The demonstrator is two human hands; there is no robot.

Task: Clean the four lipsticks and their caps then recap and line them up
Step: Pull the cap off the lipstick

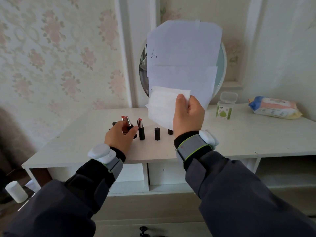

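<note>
paper-covered mirror (222, 65), small jar (225, 106) & wipes pack (273, 107) on dresser (256, 134).

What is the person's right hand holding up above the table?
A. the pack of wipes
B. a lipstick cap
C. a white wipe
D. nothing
C: the right hand pinches a white wipe in the air, while the left hand grips an uncapped lipstick down on the table.

Left hand (119, 134) low, fingers curled; right hand (188, 115) raised, pinching
</note>
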